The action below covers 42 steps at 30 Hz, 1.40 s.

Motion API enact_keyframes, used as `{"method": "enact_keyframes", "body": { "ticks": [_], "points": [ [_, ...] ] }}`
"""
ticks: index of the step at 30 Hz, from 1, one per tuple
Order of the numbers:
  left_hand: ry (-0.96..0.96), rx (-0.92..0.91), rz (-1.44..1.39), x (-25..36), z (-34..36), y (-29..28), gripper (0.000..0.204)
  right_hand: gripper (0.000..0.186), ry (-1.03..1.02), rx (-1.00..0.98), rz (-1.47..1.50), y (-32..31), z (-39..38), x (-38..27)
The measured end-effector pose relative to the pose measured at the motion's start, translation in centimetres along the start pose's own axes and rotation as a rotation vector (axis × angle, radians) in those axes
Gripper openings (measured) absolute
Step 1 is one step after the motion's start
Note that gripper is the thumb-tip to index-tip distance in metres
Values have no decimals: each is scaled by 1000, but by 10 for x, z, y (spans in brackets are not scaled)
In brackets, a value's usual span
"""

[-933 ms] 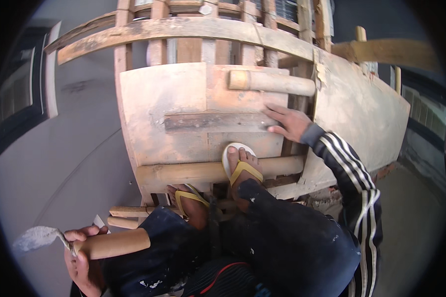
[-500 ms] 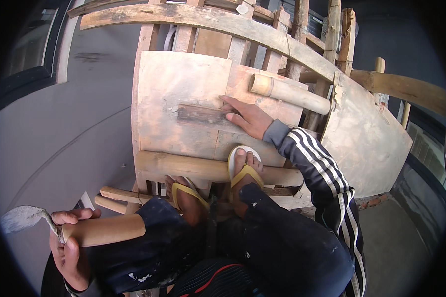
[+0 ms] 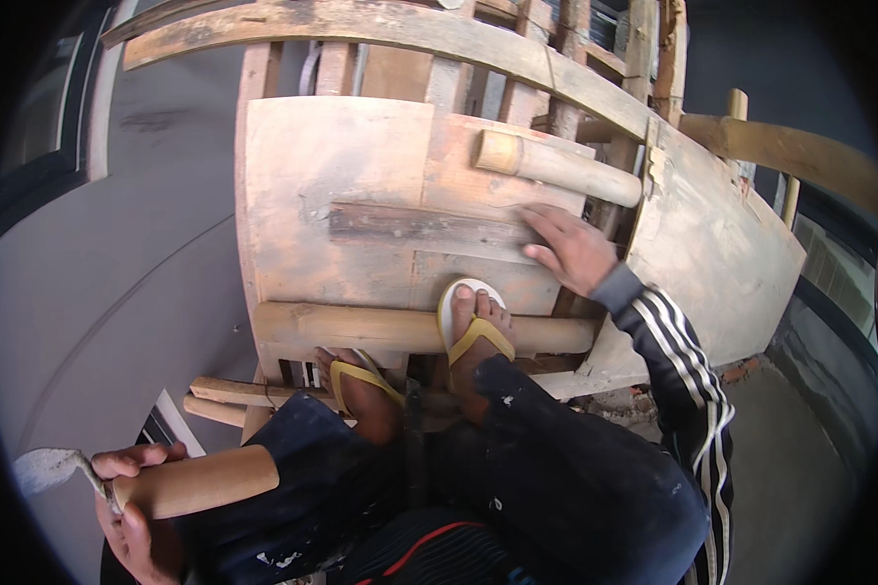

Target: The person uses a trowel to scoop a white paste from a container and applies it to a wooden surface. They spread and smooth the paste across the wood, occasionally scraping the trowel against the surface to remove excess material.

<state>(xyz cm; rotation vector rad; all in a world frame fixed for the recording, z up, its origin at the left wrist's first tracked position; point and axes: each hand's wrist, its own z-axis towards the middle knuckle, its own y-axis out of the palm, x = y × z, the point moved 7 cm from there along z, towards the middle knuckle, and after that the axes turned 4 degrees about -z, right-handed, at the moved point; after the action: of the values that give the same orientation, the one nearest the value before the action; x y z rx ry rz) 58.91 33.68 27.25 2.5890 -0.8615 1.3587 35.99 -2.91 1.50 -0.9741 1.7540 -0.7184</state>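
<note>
My left hand (image 3: 139, 507) is at the lower left, its fingers closed around a trowel (image 3: 200, 484) near where the thick wooden handle meets the metal neck. The grey, smeared blade points left. Over the plywood sheets (image 3: 332, 146), my right hand (image 3: 574, 252) lies palm down with the fingers stretched out. Its fingertips are at the right end of a dark, stained wooden board (image 3: 429, 230) that rests on the plywood. Whether they press on the board I cannot tell. Nothing shows in the right hand.
My feet in yellow flip-flops rest by a bamboo pole (image 3: 361, 329). A shorter bamboo piece (image 3: 576, 171) lies on the plywood beyond the right hand. Upright timbers and a curved plank (image 3: 380, 24) cross the far side. A grey wall (image 3: 156, 253) stands at left, another panel (image 3: 717, 253) at right.
My right hand has slid rightward along the dark board, from its middle to its right end. The left hand still holds the trowel. The whole view has shifted slightly.
</note>
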Motion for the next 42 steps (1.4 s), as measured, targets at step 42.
{"method": "enact_keyframes", "body": {
  "ticks": [42],
  "points": [
    [67,-43,92,4,19,-6,48,57,878,422,-277,28,-51,61]
  ]
}}
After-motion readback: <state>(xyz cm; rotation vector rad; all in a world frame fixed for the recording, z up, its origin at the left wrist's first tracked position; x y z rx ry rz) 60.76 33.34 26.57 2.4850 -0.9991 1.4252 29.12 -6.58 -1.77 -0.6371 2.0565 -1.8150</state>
